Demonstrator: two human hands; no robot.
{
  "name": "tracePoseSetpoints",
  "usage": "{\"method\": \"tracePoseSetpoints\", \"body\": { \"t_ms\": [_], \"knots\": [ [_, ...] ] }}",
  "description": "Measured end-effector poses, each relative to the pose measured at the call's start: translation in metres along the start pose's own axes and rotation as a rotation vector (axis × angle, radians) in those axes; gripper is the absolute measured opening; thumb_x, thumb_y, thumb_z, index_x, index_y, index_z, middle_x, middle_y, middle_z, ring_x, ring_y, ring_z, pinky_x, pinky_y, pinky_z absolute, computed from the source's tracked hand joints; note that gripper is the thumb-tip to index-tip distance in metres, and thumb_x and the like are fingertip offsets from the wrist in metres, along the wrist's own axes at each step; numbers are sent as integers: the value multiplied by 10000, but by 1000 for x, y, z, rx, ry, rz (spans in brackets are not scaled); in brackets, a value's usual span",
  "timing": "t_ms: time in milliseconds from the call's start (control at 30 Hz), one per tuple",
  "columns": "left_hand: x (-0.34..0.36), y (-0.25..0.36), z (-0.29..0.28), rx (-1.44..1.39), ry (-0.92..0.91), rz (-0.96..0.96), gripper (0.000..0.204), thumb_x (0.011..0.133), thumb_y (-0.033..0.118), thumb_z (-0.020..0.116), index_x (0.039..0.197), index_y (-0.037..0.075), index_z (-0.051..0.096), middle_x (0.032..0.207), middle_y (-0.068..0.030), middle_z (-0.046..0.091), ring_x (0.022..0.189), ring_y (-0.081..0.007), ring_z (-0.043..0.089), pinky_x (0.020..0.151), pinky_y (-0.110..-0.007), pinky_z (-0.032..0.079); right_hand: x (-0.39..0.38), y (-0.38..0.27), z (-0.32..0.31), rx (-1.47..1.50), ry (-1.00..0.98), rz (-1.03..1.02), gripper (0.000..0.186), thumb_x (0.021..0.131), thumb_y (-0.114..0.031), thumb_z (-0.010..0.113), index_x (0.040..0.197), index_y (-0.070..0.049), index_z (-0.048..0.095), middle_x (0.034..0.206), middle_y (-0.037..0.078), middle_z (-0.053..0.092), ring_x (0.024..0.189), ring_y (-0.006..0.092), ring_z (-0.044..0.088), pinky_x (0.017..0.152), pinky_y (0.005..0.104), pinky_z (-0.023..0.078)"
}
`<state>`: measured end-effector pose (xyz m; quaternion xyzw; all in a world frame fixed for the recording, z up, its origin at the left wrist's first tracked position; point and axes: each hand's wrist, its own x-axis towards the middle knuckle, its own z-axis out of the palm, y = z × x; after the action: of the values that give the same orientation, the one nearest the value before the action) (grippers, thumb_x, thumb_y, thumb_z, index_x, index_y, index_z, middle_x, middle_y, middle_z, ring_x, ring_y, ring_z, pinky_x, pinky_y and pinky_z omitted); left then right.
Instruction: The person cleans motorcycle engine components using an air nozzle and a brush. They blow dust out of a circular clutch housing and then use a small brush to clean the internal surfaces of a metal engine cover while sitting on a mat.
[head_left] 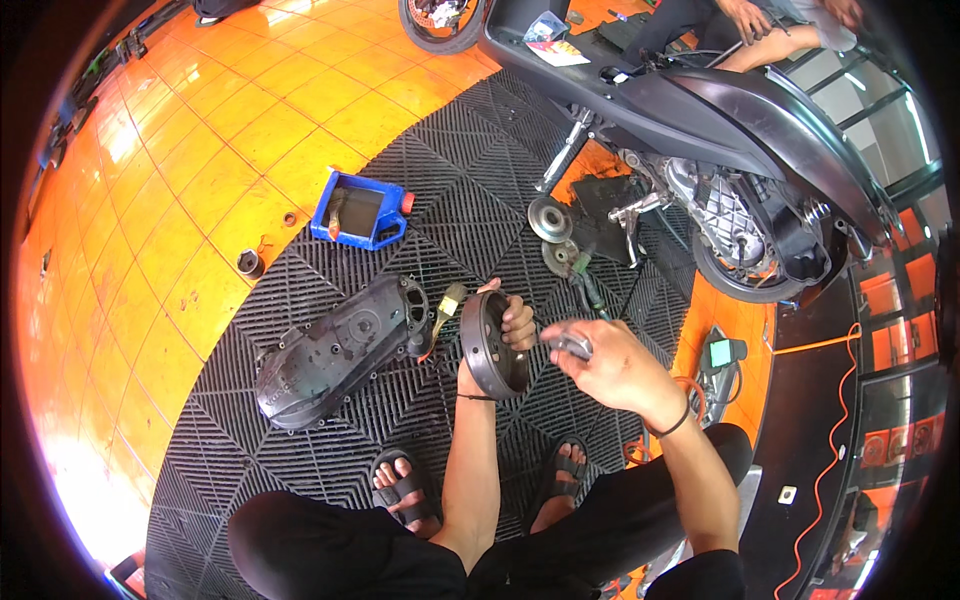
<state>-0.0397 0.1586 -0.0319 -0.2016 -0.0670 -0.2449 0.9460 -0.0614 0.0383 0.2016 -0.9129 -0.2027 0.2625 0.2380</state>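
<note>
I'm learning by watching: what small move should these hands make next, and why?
Probably bring the right hand to the dark metal drum: it holds a small grey piece just apart from the drum, which the left hand grips.

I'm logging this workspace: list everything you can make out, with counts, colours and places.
Scooter: 1, black, upper right
Jug: 1, blue, mat's upper left edge
Casing: 1, dark grey, mat left
Paintbrush: 1, yellowish, beside casing
Discs: 2, grey, mat near scooter
Short cylinder: 1, dark, mat's left edge
Drum: 1, dark grey, left hand
Small piece: 1, grey, right hand
Cord: 1, orange, far right
Mat: 1, black, centre
Tiled floor: 1, orange, left
Co-worker: 1, partly visible, top right
Left hand: 1, black wristband, centre
Right hand: 1, black wristband, centre
Feet: 2, black sandals, lower centre
</note>
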Motion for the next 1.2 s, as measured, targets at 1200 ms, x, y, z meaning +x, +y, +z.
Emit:
{"method": "tracePoseSetpoints", "body": {
  "t_ms": [1200],
  "knots": [
    [3, 0, 4, -101, -156, -7, 479, 1082, 445, 360, 808, 64, 455, 724, -30, 382, 677, -185, 402, 655, -340, 399, 5, -8, -20, 320, -195, -165, 245, 946, -124, 703, 1171, -31, 726, 973, 155, 753, 854, 294, 731, 807, 380, 550]
  ]
}}
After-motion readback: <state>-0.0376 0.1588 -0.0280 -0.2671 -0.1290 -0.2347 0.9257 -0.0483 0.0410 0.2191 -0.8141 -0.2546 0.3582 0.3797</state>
